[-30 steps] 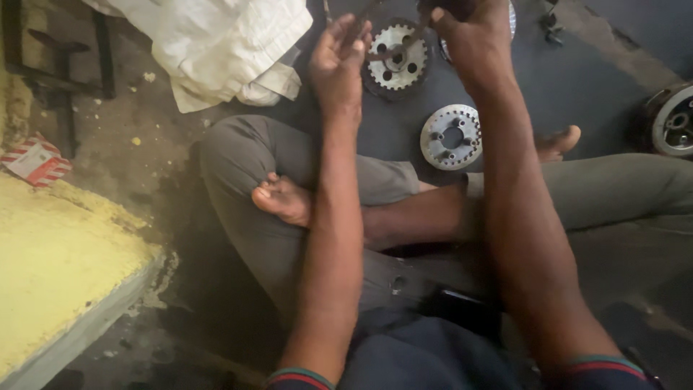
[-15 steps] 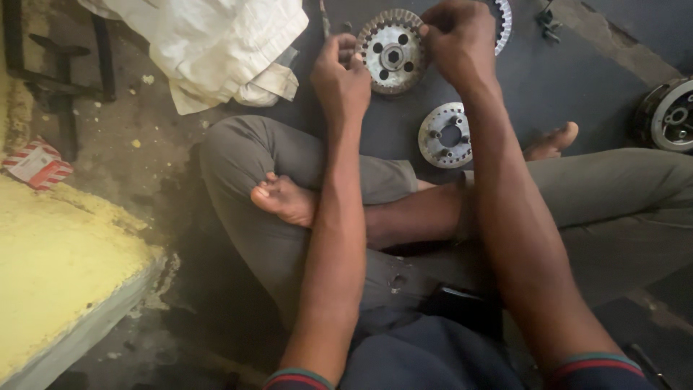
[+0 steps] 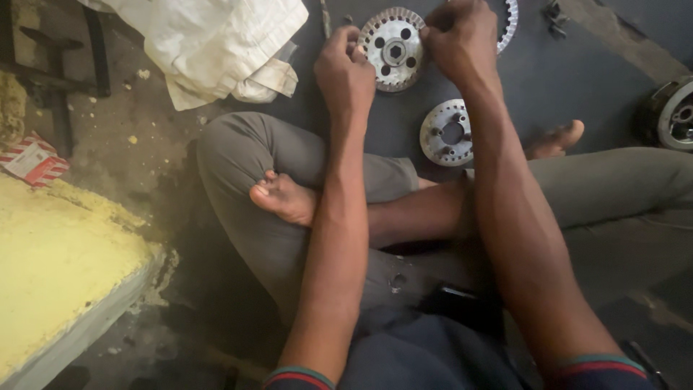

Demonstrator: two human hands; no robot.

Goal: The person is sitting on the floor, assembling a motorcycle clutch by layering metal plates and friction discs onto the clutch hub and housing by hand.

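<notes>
Here both hands, left hand (image 3: 345, 72) and right hand (image 3: 462, 42), pinch the toothed metal wheel (image 3: 393, 48); sharp teeth may nick fingers if the grip slips.

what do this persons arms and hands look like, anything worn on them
Both arms are bare from the upper arm down to the fingers. The left hand and right hand wear no gloves, and no rings, watch or wristbands show. At the bottom edge, dark short sleeves end in striped cuffs: the left sleeve cuff and right sleeve cuff each have a red band edged with green.
</notes>
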